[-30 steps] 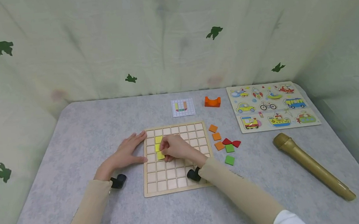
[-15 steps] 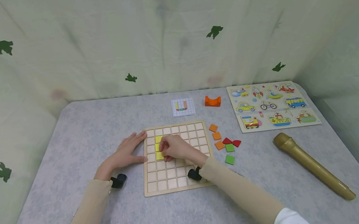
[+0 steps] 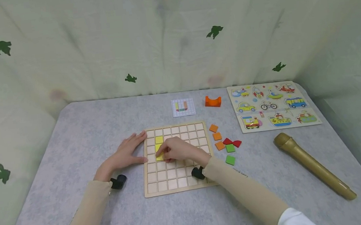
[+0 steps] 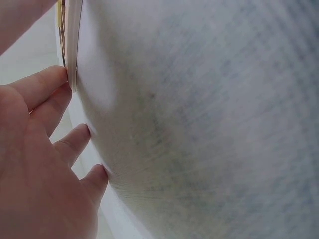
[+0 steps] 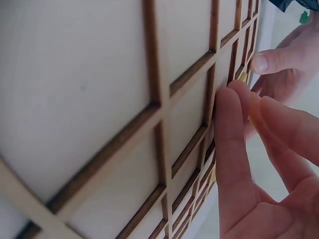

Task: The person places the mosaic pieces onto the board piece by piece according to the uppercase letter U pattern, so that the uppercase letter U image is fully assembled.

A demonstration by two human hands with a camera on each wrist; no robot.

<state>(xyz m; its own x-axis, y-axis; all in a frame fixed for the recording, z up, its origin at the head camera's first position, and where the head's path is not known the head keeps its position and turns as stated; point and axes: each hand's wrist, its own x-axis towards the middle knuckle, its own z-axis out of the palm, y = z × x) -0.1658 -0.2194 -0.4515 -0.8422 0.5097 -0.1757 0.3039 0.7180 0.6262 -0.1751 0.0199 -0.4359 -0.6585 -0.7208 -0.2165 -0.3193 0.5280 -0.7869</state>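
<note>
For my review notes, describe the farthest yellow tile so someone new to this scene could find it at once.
Find the wooden grid board on the grey table. The yellow tile sits in its second column from the left, second row from the far edge. It shows whole, while its two yellow neighbours are partly covered by the right hand.

The grey table (image 3: 91,119) carries a board (image 3: 172,184). From it, a card (image 3: 189,112) lies at 12 o'clock, an orange arch (image 3: 213,103) at 1, a puzzle (image 3: 282,110) and orange tiles (image 3: 217,136) at 2, red tiles (image 3: 237,143), green tiles (image 3: 230,160) and a microphone (image 3: 315,167) at 3.
</note>
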